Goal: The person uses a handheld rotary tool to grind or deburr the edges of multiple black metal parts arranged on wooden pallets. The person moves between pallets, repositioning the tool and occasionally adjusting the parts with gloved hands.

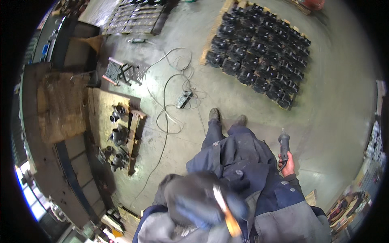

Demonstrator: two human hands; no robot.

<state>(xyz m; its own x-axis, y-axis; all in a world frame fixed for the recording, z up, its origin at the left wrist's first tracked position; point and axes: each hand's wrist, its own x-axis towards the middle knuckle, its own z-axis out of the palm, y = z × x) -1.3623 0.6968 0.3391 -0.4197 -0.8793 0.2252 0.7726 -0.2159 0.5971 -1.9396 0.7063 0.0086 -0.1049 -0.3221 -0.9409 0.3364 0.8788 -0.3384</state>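
My right hand point(288, 164) is closed around the dark body of a straight die grinder point(284, 144), out to the right of my legs. The tool's metal tip points away from me, and its cord leaves near my wrist. Close below the camera, in front of my chest, is a blurred dark grey and blue cloth-like shape point(197, 203). A narrow object with a whitish end and an orange-brown handle point(232, 223) lies across its right part. My left hand cannot be made out; whether this shape covers it is unclear.
Cast metal pipe-like parts point(118, 135) stand on a wooden board point(101, 101) at left, by a workbench point(39, 170). Looped cables point(165, 114) and a small box-like device point(184, 99) lie on the floor before my feet. Beyond are rows of black parts point(250, 62) on wood and a pallet point(133, 18).
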